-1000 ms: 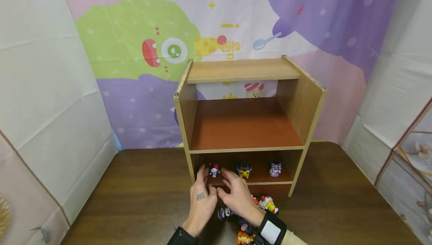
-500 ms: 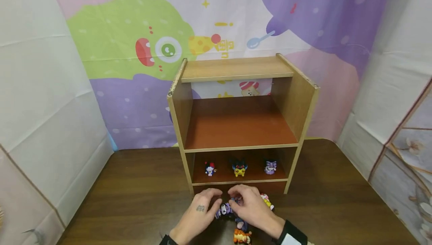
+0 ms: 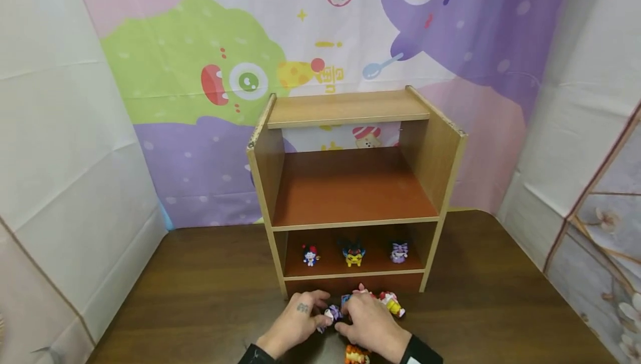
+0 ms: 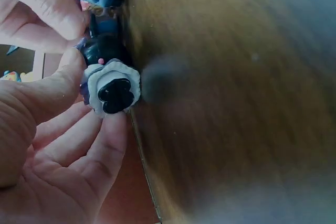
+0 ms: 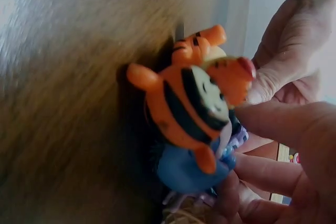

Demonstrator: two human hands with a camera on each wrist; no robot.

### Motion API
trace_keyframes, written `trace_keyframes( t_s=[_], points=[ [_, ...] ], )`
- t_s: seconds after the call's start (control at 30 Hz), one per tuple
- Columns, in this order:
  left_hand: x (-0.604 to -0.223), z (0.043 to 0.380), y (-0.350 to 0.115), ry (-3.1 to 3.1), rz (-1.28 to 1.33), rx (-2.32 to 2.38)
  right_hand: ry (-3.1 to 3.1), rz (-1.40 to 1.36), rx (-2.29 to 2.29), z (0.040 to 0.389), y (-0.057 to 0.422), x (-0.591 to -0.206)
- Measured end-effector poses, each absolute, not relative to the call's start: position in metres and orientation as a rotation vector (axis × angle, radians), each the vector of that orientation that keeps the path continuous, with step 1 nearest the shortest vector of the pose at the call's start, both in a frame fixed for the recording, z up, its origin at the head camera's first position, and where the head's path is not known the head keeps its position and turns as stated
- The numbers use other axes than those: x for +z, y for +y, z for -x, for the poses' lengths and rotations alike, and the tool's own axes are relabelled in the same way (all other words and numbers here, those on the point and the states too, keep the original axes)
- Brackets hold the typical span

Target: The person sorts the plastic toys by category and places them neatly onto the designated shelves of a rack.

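Observation:
My left hand (image 3: pixel 294 322) pinches a small black-and-purple figurine (image 4: pixel 116 90) with a white ruffled edge, its thumb on one side and its fingers on the other. The figurine lies low at the table in front of the shelf. On its other end, the thumb and fingers of my right hand (image 3: pixel 373 326) close in around it. An orange tiger figurine (image 5: pixel 184 103) with black stripes lies under my right hand, beside a blue figurine (image 5: pixel 186 169). Further right is a yellow, white and red figurine (image 3: pixel 392 304).
A wooden shelf unit (image 3: pixel 350 222) stands on the brown table (image 3: pixel 210 286). Along its lower shelf stand a red-hatted figurine (image 3: pixel 310 255), a yellow one with dark ears (image 3: pixel 354 255) and a purple one (image 3: pixel 399 252). A cartoon-printed cloth (image 3: pixel 175 74) hangs behind.
Both hands have drawn back from the red-hatted figurine on the lower shelf, leaving it standing there. They have come down to the figurines on the table, and the left now pinches the black-and-purple one.

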State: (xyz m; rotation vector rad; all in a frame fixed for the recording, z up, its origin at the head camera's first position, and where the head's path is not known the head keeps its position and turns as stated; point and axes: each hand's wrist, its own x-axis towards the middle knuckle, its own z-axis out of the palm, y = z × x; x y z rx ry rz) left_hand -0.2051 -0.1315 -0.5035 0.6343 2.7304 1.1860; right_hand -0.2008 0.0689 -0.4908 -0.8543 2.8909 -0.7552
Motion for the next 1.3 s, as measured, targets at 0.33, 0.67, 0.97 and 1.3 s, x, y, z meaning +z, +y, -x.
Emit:
trace_keyframes(
  t_s=[0.33,0.67,0.97,1.3],
  points=[
    [-0.503,0.203,-0.127,2.723,-0.636,1.22,3.012,0.851,-0.8,0.194,0.068,-0.497],
    [-0.501,0.197,-0.132,2.773,-0.576,1.285,2.898,0.957,-0.986,0.199,0.063,-0.496],
    [-0.511,0.19,-0.13,2.948,-0.481,1.237,2.815,0.864,-1.105,0.199,0.06,-0.494],
    [-0.514,0.185,-0.134,2.999,-0.482,1.22,2.605,0.882,-1.228,0.203,0.06,-0.498]
  ],
)
